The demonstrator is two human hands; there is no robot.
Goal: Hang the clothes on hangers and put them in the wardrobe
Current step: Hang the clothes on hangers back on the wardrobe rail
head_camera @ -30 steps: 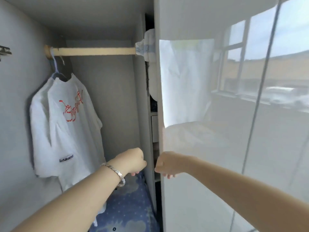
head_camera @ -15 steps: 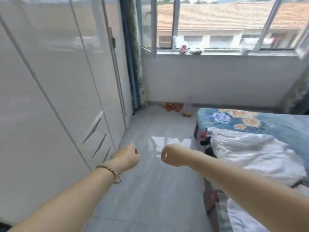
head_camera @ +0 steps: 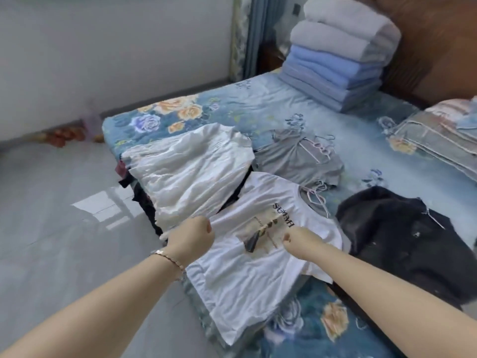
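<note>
Head view: the step in hand looks like choosing the next garment, since the wardrobe is out of frame and the clothes lie on the bed [head_camera: 258, 104] in front of the person. The 2 hands are a little apart, each curled into a loose fist. The left hand [head_camera: 191, 241] and the right hand [head_camera: 302, 244] both hover over the white T-shirt [head_camera: 247, 280], with no cloth visibly gathered in either. Whether the knuckles touch the fabric I cannot tell.

The T-shirt lies flat under both hands, soft matte cotton, lightly creased, with a printed panel and dark lettering between the fists. Beyond the left hand lies a white satin garment [head_camera: 191, 171], glossy and finely rippled. Beyond the right hand is a grey top [head_camera: 291, 161], limp and thin, with pale hangers [head_camera: 318, 148] resting on it. Off to the right of the right hand sits a black garment [head_camera: 402, 236], thick and dull.

The next move probably calls for reaching past the T-shirt for 1 hanger, then opening the shirt's hem or neck to slide it in; the thin hooks may tangle with each other.
</note>
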